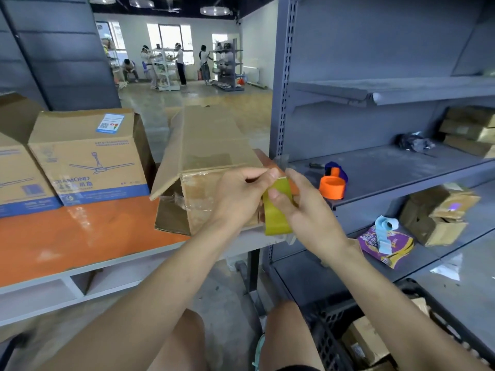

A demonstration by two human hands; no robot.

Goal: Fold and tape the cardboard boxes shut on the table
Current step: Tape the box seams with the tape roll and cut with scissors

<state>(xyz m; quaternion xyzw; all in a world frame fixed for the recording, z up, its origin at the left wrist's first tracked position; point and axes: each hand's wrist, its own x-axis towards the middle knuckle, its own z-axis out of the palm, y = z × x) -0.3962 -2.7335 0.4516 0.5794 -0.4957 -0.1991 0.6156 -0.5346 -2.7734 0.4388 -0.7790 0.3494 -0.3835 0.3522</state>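
Note:
A worn brown cardboard box (206, 145) lies on its side at the right end of the orange table (80, 236), its flaps open toward the left. In front of the box, my right hand (308, 210) grips a yellow-green roll of tape (276, 218). My left hand (238, 194) pinches the loose end of the tape at the top of the roll, thumb and forefinger together. Two printed ceiling-fan boxes (88, 159) stand on the table to the left.
A grey metal shelf unit (375, 170) stands close on the right, holding an orange and purple tape dispenser (333, 183), small cardboard boxes and a purple packet. A black crate with boxes sits on the floor at lower right. Several people work at the far end of the room.

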